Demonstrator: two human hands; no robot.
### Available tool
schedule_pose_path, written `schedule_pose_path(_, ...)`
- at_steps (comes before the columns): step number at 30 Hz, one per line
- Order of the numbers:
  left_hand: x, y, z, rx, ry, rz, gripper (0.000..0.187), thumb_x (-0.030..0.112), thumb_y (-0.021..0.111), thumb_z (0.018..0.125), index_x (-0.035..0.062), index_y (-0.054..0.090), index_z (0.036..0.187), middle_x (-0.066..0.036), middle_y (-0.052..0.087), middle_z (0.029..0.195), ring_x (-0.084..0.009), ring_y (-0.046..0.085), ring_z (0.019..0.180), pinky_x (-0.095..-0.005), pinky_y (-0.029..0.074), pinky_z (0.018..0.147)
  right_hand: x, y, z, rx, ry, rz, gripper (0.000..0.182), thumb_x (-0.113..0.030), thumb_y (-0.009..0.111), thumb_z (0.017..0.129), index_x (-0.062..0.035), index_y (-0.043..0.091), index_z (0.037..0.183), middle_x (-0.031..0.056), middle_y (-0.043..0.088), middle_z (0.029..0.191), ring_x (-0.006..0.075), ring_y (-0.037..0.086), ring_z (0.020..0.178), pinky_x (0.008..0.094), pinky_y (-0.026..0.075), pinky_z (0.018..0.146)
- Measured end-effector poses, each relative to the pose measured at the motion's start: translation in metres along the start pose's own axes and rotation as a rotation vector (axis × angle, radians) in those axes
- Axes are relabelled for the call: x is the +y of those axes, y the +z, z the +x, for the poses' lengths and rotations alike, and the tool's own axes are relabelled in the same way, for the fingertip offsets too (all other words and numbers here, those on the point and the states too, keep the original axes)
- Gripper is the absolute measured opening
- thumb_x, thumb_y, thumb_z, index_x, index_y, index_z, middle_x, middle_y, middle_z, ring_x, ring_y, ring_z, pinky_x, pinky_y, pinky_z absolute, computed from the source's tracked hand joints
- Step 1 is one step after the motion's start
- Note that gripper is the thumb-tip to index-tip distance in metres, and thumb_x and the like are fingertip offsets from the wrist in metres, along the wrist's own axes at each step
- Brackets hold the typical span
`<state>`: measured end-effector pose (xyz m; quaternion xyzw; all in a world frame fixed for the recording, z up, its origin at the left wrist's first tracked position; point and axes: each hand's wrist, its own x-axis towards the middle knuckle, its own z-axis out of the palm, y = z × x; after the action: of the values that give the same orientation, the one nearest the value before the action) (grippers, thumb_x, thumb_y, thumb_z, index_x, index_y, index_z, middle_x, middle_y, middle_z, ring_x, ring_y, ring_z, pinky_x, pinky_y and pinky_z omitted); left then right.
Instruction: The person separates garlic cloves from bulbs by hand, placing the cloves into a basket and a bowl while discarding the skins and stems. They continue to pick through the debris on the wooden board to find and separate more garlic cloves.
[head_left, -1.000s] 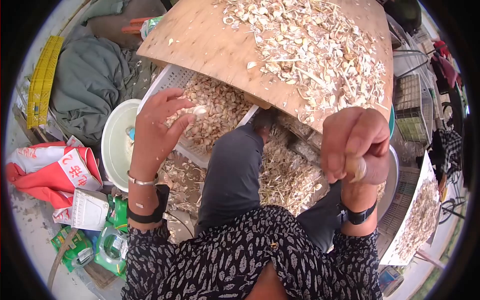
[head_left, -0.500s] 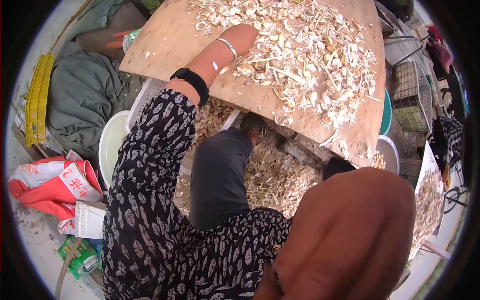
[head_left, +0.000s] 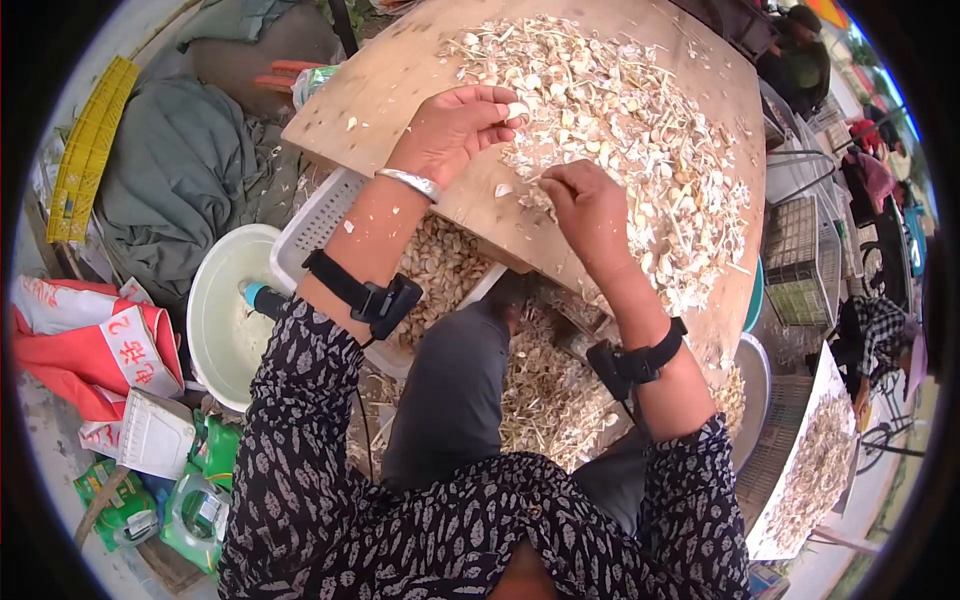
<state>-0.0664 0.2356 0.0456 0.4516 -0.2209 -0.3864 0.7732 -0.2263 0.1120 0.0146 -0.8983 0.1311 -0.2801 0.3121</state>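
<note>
**Sorting garlic at a wooden board**

Looking down from the head camera, both of the person's hands are over a wooden board [head_left: 400, 75] covered in a heap of garlic pieces and skins [head_left: 640, 130]. The left hand [head_left: 455, 125] is raised at the near-left edge of the heap, fingers curled, pinching a pale garlic clove [head_left: 517, 110] between thumb and fingertips. A silver bangle sits on that wrist, and a black strap further down the forearm. The right hand [head_left: 590, 205] rests on the heap just beside the left, its fingers bent down into the skins at its tips; whether it grips anything there I cannot tell, since the back of the hand hides the fingertips. A black strap circles this forearm too.

Under the board's near edge stands a white slotted crate [head_left: 315, 225] filled with peeled cloves, and touching its left side is a white basin [head_left: 215, 310]. More garlic trimmings lie on the ground between the person's dark-trousered knees. Off to the left lie a grey-green cloth [head_left: 170, 170] and a red-and-white sack [head_left: 90, 345].
</note>
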Motion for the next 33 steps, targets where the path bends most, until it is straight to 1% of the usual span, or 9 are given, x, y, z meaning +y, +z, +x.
schedule_pose_path(5, 0.024, 0.008, -0.089, -0.028, 0.007, -0.217, 0.022, 0.004, 0.058, 0.086, -0.0041, 0.056, 0.107, -0.014, 0.059, 0.097, -0.0189, 0.059, 0.085, -0.0291, 0.051, 0.075, 0.086, 0.033, 0.078, -0.083, -0.207, -0.459, 0.008, -0.009, 0.060, 0.076, -0.0037, 0.066, 0.077, 0.0151, 0.060, 0.079, 0.0329, 0.061, 0.077, 0.0395, 0.050, 0.069)
schedule_pose_path(11, 0.074, 0.091, -0.148, -1.098, 0.250, -0.649, 0.006, -0.013, 0.057, 0.080, -0.0167, 0.061, 0.083, -0.032, 0.053, 0.105, -0.0403, 0.057, 0.072, -0.0369, 0.056, 0.065, 0.110, 0.030, 0.090, -0.292, -0.252, -0.601, 0.015, -0.007, 0.055, 0.076, -0.0032, 0.067, 0.082, 0.0191, 0.063, 0.084, 0.0352, 0.062, 0.076, 0.0410, 0.051, 0.071)
schedule_pose_path(12, 0.070, 0.111, -0.164, -1.100, 0.245, -0.659, 0.006, -0.013, 0.057, 0.080, -0.0167, 0.061, 0.083, -0.032, 0.053, 0.105, -0.0403, 0.057, 0.072, -0.0369, 0.056, 0.065, 0.109, 0.022, 0.088, -0.296, -0.242, -0.606, 0.015, -0.007, 0.055, 0.076, -0.0032, 0.067, 0.082, 0.0191, 0.063, 0.084, 0.0352, 0.062, 0.076, 0.0410, 0.051, 0.071)
schedule_pose_path(14, 0.065, 0.150, -0.214, -0.374, 0.538, -0.798, 0.009, -0.004, 0.061, 0.081, -0.0109, 0.058, 0.076, -0.019, 0.062, 0.091, -0.0220, 0.063, 0.067, -0.0256, 0.055, 0.054, 0.103, -0.001, 0.081, -0.107, 0.129, -0.132, 0.022, -0.007, 0.055, 0.079, -0.0018, 0.068, 0.096, 0.0178, 0.066, 0.088, 0.0279, 0.066, 0.074, 0.0352, 0.053, 0.070)
schedule_pose_path(16, 0.067, 0.150, -0.230, -0.365, 0.492, -0.759, 0.008, -0.007, 0.060, 0.081, -0.0119, 0.058, 0.074, -0.020, 0.062, 0.086, -0.0219, 0.063, 0.064, -0.0260, 0.055, 0.052, 0.088, -0.025, 0.058, -0.032, 0.462, 0.597, 0.022, -0.006, 0.056, 0.086, 0.0058, 0.063, 0.103, 0.0090, 0.067, 0.088, 0.0148, 0.066, 0.074, 0.0269, 0.055, 0.069)
schedule_pose_path(19, 0.075, 0.146, -0.243, -0.393, 0.426, -0.590, 0.009, -0.013, 0.059, 0.078, -0.0149, 0.058, 0.069, -0.023, 0.061, 0.072, -0.0216, 0.062, 0.055, -0.0273, 0.053, 0.045, 0.060, -0.059, 0.008, 0.061, 0.566, 0.941, 0.021, -0.003, 0.057, 0.087, 0.0073, 0.059, 0.106, 0.0108, 0.064, 0.094, 0.0211, 0.066, 0.081, 0.0274, 0.056, 0.073)
schedule_pose_path(27, 0.081, 0.180, -0.262, -0.450, 0.265, -0.787, 0.012, -0.009, 0.061, 0.076, -0.0060, 0.060, 0.065, -0.015, 0.061, 0.074, -0.0193, 0.054, 0.048, -0.0272, 0.045, 0.042, 0.001, -0.101, -0.086, 0.156, 0.539, 1.194, 0.017, -0.001, 0.056, 0.088, 0.0051, 0.059, 0.103, 0.0109, 0.064, 0.094, 0.0217, 0.065, 0.082, 0.0281, 0.055, 0.073)
schedule_pose_path(29, 0.071, 0.146, -0.234, -1.160, 0.172, -0.614, 0.010, -0.011, 0.061, 0.079, -0.0153, 0.062, 0.088, -0.028, 0.055, 0.105, -0.0383, 0.059, 0.078, -0.0373, 0.056, 0.068, -0.016, -0.108, -0.096, 0.187, 0.519, 1.186, 0.017, 0.000, 0.056, 0.087, 0.0051, 0.060, 0.103, 0.0112, 0.064, 0.094, 0.0213, 0.065, 0.081, 0.0281, 0.055, 0.073)
schedule_pose_path(33, 0.044, 0.123, -0.253, -0.562, 0.263, -0.535, 0.024, -0.006, 0.061, 0.082, -0.0022, 0.059, 0.106, -0.017, 0.051, 0.099, -0.0216, 0.056, 0.072, -0.0298, 0.053, 0.065, -0.039, -0.096, -0.110, 0.339, 0.502, 1.108, 0.018, -0.003, 0.058, 0.087, 0.0035, 0.062, 0.103, 0.0099, 0.066, 0.091, 0.0165, 0.064, 0.078, 0.0261, 0.053, 0.071)
